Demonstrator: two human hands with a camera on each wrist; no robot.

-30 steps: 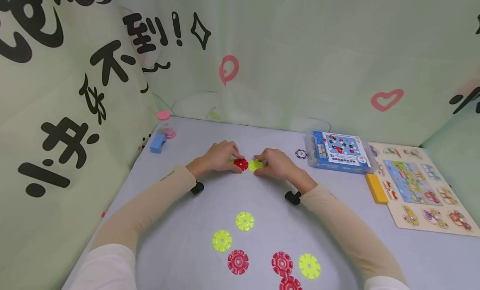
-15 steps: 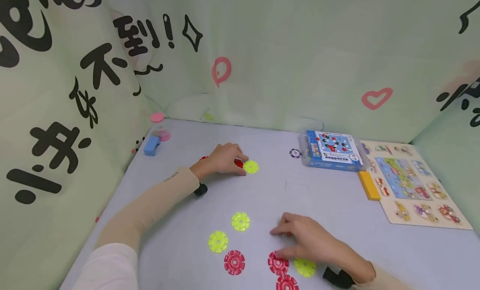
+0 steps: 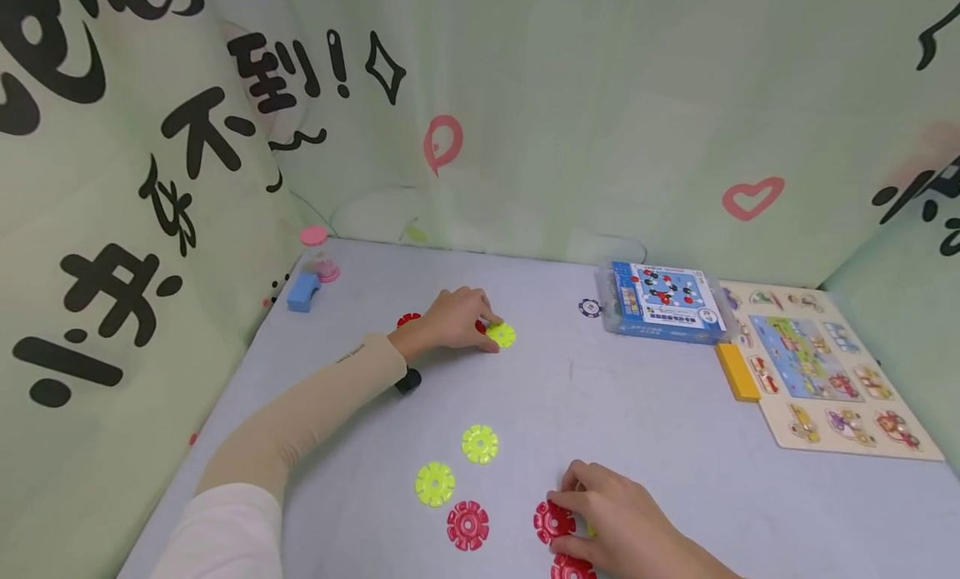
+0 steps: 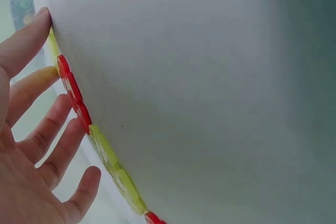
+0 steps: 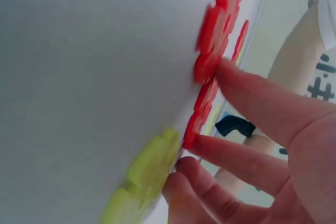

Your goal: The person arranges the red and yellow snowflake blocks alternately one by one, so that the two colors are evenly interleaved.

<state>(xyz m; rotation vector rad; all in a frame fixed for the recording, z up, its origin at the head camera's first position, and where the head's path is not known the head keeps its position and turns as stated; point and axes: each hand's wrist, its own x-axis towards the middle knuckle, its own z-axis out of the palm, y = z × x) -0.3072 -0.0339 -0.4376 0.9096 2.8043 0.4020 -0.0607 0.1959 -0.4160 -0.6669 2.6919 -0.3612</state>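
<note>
A row of flat, flower-shaped plastic discs lies towards the back of the table, red and yellow-green by turns in the left wrist view. My left hand (image 3: 456,318) covers part of it; thumb and index finger hold the yellow-green disc (image 3: 503,335) at its right end by the edges. Beside it, a red disc (image 4: 74,95) lies under the other fingers. Near the front, my right hand (image 3: 622,516) pinches a red disc (image 3: 553,521) between thumb and index finger. A second red disc (image 3: 573,567) touches or overlaps its lower edge. Mostly hidden behind the right hand is a yellow-green disc (image 5: 144,174).
Two loose yellow-green discs, one farther back (image 3: 480,444) and one nearer (image 3: 435,484), lie mid-table beside a red disc (image 3: 468,526). A boxed set (image 3: 663,302), yellow block (image 3: 738,372) and wooden puzzle board (image 3: 825,433) occupy the right. A blue block (image 3: 303,292) sits back left.
From the row's right end, my right hand has come down to the front and taken hold of a red disc. My left hand has shifted slightly right, onto the yellow-green end disc.
</note>
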